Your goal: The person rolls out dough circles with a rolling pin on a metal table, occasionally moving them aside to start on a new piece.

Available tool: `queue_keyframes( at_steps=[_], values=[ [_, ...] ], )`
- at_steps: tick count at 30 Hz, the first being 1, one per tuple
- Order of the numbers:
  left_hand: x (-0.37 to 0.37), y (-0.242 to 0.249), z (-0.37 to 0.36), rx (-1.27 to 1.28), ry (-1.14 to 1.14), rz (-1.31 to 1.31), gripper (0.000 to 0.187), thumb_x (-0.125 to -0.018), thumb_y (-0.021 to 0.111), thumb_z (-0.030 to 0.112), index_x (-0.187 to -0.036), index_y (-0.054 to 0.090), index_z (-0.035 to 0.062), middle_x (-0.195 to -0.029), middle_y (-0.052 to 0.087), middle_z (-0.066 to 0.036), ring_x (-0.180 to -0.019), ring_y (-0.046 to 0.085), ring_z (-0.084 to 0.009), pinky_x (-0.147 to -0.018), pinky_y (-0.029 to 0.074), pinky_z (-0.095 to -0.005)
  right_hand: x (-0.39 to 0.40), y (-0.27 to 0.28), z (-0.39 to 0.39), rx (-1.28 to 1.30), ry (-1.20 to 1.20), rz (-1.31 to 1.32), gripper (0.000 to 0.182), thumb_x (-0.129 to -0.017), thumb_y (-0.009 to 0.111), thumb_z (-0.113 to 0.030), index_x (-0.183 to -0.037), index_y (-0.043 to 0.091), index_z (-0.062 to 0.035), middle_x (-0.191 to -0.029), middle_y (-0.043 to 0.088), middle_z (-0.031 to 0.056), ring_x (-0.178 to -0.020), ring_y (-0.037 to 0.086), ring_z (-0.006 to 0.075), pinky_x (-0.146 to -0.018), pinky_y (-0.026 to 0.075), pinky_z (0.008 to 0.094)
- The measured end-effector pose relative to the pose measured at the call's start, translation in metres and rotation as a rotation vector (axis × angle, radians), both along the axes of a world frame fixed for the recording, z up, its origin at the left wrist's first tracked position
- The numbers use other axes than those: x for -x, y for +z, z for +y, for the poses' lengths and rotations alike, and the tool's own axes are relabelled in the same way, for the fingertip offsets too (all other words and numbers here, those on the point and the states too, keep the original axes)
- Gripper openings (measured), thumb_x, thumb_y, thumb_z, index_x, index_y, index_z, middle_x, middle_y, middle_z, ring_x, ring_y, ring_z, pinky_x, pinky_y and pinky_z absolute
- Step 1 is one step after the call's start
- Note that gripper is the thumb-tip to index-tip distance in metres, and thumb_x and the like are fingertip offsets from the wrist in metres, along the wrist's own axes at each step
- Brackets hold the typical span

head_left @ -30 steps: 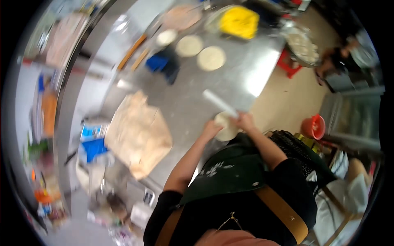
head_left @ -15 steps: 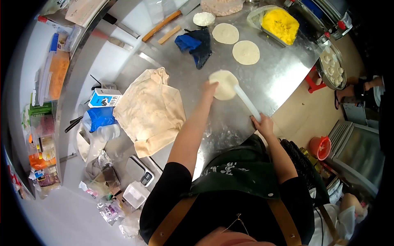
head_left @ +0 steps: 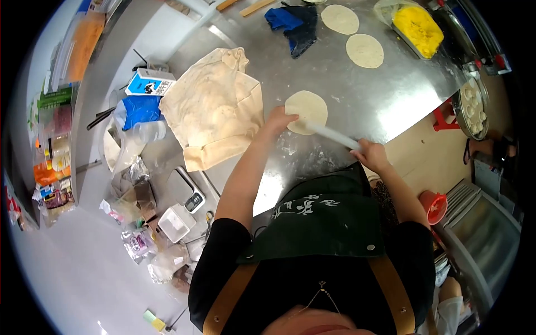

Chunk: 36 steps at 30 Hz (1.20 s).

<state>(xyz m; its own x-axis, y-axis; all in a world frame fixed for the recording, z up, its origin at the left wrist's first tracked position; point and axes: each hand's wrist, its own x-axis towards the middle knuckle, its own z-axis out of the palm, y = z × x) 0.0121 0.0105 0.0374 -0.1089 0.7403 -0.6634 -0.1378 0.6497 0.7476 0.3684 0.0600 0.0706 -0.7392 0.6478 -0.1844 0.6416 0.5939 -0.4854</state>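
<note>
My right hand (head_left: pixel 372 154) is closed around the end of a white rolling pin (head_left: pixel 335 137). The pin's far end lies on the lower right edge of a thin round dough sheet (head_left: pixel 307 107). At the left edge of that sheet, my left hand (head_left: pixel 280 119) grips the dough between thumb and fingers; some fingers are hidden. Two more rolled dough rounds, one nearer (head_left: pixel 365 51) and one farther (head_left: pixel 340 19), lie flat beyond it on the metal table (head_left: pixel 340 89). Left of my left hand, a floury cream cloth (head_left: pixel 215 106) is spread out.
A tray of yellow filling (head_left: pixel 419 30) stands at the back right, a dark blue cloth (head_left: pixel 296 28) at the back. To the left are a milk carton (head_left: pixel 151 82) and a scale (head_left: pixel 188 190). Off the table's right side, a round pan (head_left: pixel 473 109) holds several dough pieces.
My view has shifted, so the table's things sit higher in the picture. The rolling pin has swung to a flatter angle, and my left hand is lower on the sheet's left edge.
</note>
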Motion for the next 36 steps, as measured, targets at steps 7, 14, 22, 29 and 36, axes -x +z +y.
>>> queue_keyframes(
  at_steps=[7, 14, 22, 29, 36],
  values=[
    [-0.008, 0.002, 0.007, -0.065, 0.166, -0.087, 0.030, -0.083, 0.064, 0.007, -0.110, 0.063, -0.0043, -0.099, 0.067, -0.009, -0.087, 0.064, -0.0177, -0.077, 0.050, -0.0304, 0.053, 0.008, 0.047, -0.277, 0.488, 0.063, 0.030, -0.068, 0.073, -0.024, -0.088, 0.055, -0.0111, -0.087, 0.055, 0.0059, -0.089, 0.055, 0.0247, -0.077, 0.044, 0.0387],
    [-0.001, -0.001, 0.009, -0.074, 0.253, -0.150, 0.028, -0.090, 0.057, 0.008, -0.114, 0.059, -0.0053, -0.104, 0.066, -0.010, -0.090, 0.064, -0.0180, -0.077, 0.052, -0.0312, 0.108, -0.005, 0.058, -0.279, 0.416, 0.155, 0.034, -0.071, 0.071, -0.025, -0.097, 0.057, -0.0092, -0.096, 0.054, 0.0079, -0.097, 0.053, 0.0271, -0.085, 0.043, 0.0400],
    [0.008, -0.021, 0.010, -0.049, 0.182, -0.114, 0.028, -0.089, 0.059, 0.008, -0.112, 0.061, -0.0059, -0.101, 0.066, -0.009, -0.087, 0.064, -0.0166, -0.075, 0.052, -0.0287, 0.145, -0.026, 0.049, -0.399, -0.124, 0.191, 0.043, -0.083, 0.062, -0.029, -0.117, 0.052, -0.0027, -0.131, 0.047, 0.0182, -0.123, 0.043, 0.0345, -0.106, 0.030, 0.0503],
    [0.010, -0.012, 0.031, -0.045, 0.125, -0.043, 0.027, -0.084, 0.067, 0.015, -0.104, 0.065, -0.0035, -0.094, 0.067, -0.007, -0.080, 0.063, -0.0141, -0.069, 0.049, -0.0278, 0.150, -0.028, 0.045, -0.381, -0.193, -0.008, 0.053, -0.088, 0.052, -0.028, -0.132, 0.044, -0.0003, -0.142, 0.038, 0.0233, -0.135, 0.033, 0.0357, -0.110, 0.023, 0.0536],
    [0.016, 0.001, 0.056, -0.013, -0.272, 0.292, 0.028, -0.073, 0.076, 0.018, -0.091, 0.069, -0.0026, -0.080, 0.067, -0.005, -0.070, 0.060, -0.0119, -0.062, 0.046, -0.0284, 0.153, -0.030, 0.048, -0.413, -0.181, 0.023, 0.060, -0.092, 0.048, -0.034, -0.138, 0.036, 0.0025, -0.146, 0.033, 0.0233, -0.137, 0.030, 0.0374, -0.110, 0.021, 0.0540]
  ],
)
